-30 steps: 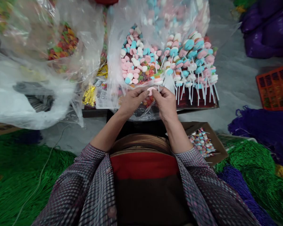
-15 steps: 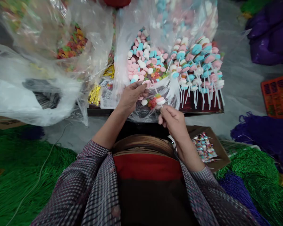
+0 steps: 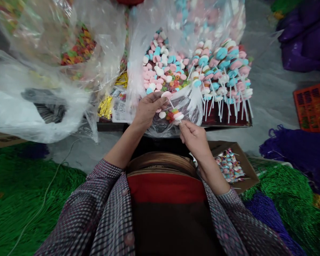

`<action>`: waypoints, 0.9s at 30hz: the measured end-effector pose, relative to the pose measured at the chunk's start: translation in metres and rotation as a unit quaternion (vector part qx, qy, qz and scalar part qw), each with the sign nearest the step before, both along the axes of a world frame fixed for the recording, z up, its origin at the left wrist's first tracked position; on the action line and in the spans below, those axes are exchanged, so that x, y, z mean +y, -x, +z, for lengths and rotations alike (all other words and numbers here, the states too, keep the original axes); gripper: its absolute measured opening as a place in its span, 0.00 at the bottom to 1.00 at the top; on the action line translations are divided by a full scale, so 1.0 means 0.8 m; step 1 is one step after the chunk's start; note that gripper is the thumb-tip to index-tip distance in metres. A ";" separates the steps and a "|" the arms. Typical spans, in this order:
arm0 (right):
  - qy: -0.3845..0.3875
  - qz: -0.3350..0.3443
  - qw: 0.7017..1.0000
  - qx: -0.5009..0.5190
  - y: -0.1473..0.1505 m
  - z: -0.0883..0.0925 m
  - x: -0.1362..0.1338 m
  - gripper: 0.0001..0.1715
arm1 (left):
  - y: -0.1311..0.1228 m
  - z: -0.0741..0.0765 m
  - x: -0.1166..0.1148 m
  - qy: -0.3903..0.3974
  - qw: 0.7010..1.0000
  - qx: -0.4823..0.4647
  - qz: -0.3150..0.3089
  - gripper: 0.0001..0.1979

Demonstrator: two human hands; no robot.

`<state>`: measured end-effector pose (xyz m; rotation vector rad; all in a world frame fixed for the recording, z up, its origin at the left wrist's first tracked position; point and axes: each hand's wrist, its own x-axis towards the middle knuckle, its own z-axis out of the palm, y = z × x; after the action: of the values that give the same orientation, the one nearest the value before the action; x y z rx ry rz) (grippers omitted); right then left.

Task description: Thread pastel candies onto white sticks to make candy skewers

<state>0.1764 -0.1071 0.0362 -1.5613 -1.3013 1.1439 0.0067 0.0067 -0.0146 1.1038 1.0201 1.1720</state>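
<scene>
Between thumb and fingers my left hand (image 3: 150,106) pinches a pink marshmallow disc (image 3: 166,95). My right hand (image 3: 193,137) is closed on the lower end of a candy skewer (image 3: 178,116), a thin white stick carrying white and pink marshmallows and a gummy ring. The stick's bare upper tip points at the pink disc and seems to meet it. Just beyond my hands lie loose marshmallows (image 3: 159,71) in pink, white and blue, with colourful gummy rings (image 3: 176,82) beside them on clear plastic.
Finished-looking marshmallow skewers (image 3: 224,71) are piled on the table's right side, sticks toward me. A cardboard box (image 3: 246,167) of wrapped sweets stands low at right. Gold twist ties (image 3: 105,107) and a plastic bag of gummy rings (image 3: 81,46) are at left. An orange crate (image 3: 312,105) stands far right.
My right hand has moved slightly left with the skewer, bringing its bare tip up to the pink marshmallow in my left hand. The left hand has barely moved.
</scene>
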 end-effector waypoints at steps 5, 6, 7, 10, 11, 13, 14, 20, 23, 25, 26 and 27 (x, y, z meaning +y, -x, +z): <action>0.029 0.029 0.999 -0.030 -0.008 0.006 0.000 0.23 | 0.002 -0.011 0.001 -0.131 0.981 0.143 0.017 0.12; 0.035 0.037 0.998 -0.034 -0.010 0.007 0.000 0.23 | 0.002 -0.011 0.000 -0.152 0.972 0.177 0.022 0.12; 0.040 0.044 0.998 -0.036 -0.012 0.007 0.001 0.23 | 0.002 -0.011 -0.001 -0.168 0.963 0.208 0.025 0.11; 0.052 0.046 0.997 -0.032 -0.013 0.008 0.000 0.24 | 0.000 -0.007 -0.006 -0.192 0.945 0.263 0.022 0.08; 0.056 0.041 0.997 -0.026 -0.012 0.008 0.000 0.23 | 0.000 -0.005 -0.008 -0.195 0.942 0.273 0.019 0.07; 0.063 0.032 0.997 -0.011 -0.008 0.007 -0.002 0.22 | -0.001 -0.002 -0.011 -0.205 0.934 0.294 0.015 0.08; 0.066 0.028 0.997 -0.001 -0.006 0.007 -0.003 0.22 | -0.002 0.000 -0.012 -0.212 0.928 0.306 0.013 0.08; 0.098 0.012 0.993 0.066 -0.006 0.006 -0.007 0.23 | 0.000 0.004 -0.013 -0.203 0.930 0.304 -0.040 0.11; 0.089 0.006 0.993 0.073 -0.008 0.001 -0.002 0.22 | -0.004 0.007 -0.019 -0.182 0.933 0.302 -0.068 0.12; 0.073 -0.001 0.995 0.069 -0.007 -0.008 0.005 0.24 | -0.009 0.012 -0.027 -0.189 0.930 0.306 -0.079 0.14; 0.061 -0.009 0.996 0.066 -0.006 -0.013 0.009 0.26 | -0.011 0.015 -0.031 -0.200 0.927 0.307 -0.083 0.14; 0.047 -0.021 0.997 0.063 -0.005 -0.020 0.014 0.28 | -0.013 0.018 -0.033 -0.214 0.923 0.308 -0.090 0.15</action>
<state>0.1805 -0.0958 0.0206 -1.5507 -1.1417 1.2727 0.0169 -0.0196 -0.0005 1.9559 1.1214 0.9309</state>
